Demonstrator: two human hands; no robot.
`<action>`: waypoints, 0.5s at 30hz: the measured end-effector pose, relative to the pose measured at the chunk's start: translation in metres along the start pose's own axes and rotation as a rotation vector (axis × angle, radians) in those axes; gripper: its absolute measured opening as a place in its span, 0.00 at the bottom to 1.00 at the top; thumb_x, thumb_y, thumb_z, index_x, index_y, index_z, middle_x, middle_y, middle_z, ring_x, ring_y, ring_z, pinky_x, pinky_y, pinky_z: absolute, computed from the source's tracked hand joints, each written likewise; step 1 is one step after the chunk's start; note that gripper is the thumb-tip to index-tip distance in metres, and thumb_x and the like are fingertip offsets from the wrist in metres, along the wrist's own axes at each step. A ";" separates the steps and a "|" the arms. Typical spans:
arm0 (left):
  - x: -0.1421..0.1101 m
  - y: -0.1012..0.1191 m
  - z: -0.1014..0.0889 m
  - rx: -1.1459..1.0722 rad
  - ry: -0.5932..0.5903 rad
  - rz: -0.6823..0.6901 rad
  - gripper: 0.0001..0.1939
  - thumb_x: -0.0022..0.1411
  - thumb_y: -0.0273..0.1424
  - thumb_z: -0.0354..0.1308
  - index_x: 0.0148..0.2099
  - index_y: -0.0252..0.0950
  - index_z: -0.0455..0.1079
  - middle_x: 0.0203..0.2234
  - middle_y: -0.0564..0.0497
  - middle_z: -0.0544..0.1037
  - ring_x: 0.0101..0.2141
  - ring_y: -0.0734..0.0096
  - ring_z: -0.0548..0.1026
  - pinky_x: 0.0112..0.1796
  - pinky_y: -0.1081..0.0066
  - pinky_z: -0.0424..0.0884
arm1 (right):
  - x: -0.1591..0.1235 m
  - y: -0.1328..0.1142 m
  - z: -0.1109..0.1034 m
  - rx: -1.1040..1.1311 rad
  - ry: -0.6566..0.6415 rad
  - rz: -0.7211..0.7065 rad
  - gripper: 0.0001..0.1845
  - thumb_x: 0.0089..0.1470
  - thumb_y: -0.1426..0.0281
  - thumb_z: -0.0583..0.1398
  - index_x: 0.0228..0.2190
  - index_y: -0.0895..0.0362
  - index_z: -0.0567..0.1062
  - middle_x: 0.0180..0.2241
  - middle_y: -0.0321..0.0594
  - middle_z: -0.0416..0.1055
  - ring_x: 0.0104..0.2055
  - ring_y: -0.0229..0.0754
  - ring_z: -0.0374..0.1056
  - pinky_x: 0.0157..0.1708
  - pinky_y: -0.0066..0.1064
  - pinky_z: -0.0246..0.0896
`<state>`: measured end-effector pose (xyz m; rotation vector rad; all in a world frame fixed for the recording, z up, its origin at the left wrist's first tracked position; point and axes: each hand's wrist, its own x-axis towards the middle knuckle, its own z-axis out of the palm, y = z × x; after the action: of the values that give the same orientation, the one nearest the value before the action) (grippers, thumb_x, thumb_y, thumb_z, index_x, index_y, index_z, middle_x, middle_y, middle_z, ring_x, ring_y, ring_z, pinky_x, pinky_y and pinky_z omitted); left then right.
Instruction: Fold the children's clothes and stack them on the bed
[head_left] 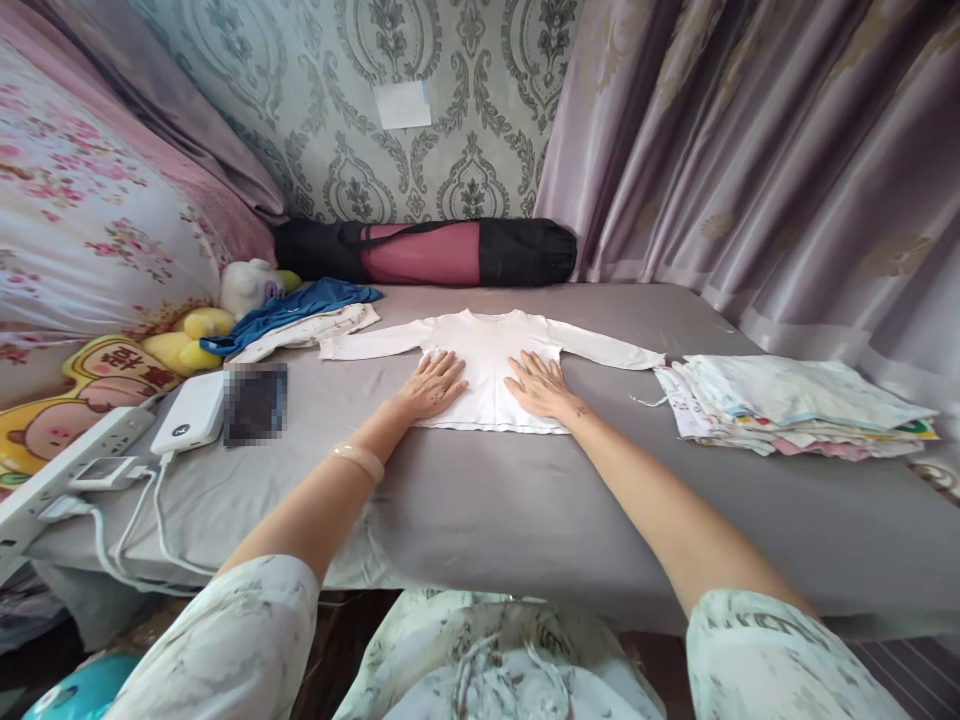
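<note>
A small white long-sleeved shirt (487,350) lies flat on the grey bed sheet (480,500), sleeves spread out to both sides. My left hand (435,385) rests palm down on the shirt's lower left part, fingers stretched out. My right hand (536,385) lies flat on the lower right part, fingers also spread. Neither hand holds anything. A pale band sits on my left wrist.
A stack of folded clothes (795,405) lies to the right. Blue and white garments (300,310), plush toys (217,320), a white power bank (191,412), a dark device and a power strip (67,460) sit left. A black-and-red rolled bag (427,250) lies along the wall; curtains hang at right.
</note>
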<state>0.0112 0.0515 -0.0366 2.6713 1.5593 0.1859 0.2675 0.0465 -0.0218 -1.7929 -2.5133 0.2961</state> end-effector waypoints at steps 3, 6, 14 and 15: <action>-0.014 -0.004 -0.001 -0.017 -0.053 0.021 0.33 0.71 0.46 0.35 0.70 0.32 0.48 0.68 0.39 0.49 0.68 0.57 0.45 0.65 0.55 0.39 | -0.020 -0.006 -0.001 -0.004 -0.020 -0.038 0.36 0.65 0.53 0.40 0.67 0.55 0.48 0.70 0.48 0.35 0.71 0.51 0.31 0.65 0.54 0.24; -0.029 -0.007 -0.003 -0.038 -0.096 0.019 0.35 0.70 0.49 0.34 0.71 0.34 0.45 0.69 0.41 0.46 0.68 0.58 0.43 0.64 0.56 0.39 | -0.039 -0.010 -0.003 0.009 -0.065 -0.069 0.36 0.64 0.52 0.40 0.68 0.55 0.47 0.70 0.47 0.33 0.71 0.52 0.28 0.65 0.54 0.23; -0.064 -0.005 -0.014 -0.078 -0.199 -0.017 0.39 0.67 0.55 0.30 0.72 0.38 0.41 0.70 0.44 0.40 0.69 0.58 0.38 0.64 0.53 0.38 | -0.086 -0.020 -0.008 0.066 -0.162 -0.174 0.34 0.65 0.52 0.38 0.68 0.50 0.47 0.70 0.42 0.30 0.71 0.50 0.25 0.65 0.54 0.19; -0.068 -0.004 -0.016 -0.082 -0.203 -0.019 0.39 0.67 0.55 0.31 0.72 0.38 0.42 0.70 0.44 0.41 0.69 0.58 0.39 0.64 0.53 0.38 | -0.093 -0.021 -0.010 0.077 -0.172 -0.187 0.34 0.65 0.52 0.38 0.68 0.50 0.47 0.70 0.42 0.30 0.71 0.50 0.24 0.65 0.54 0.19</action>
<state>-0.0274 -0.0056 -0.0268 2.5216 1.4820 -0.0216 0.2802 -0.0462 -0.0010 -1.5527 -2.7176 0.5516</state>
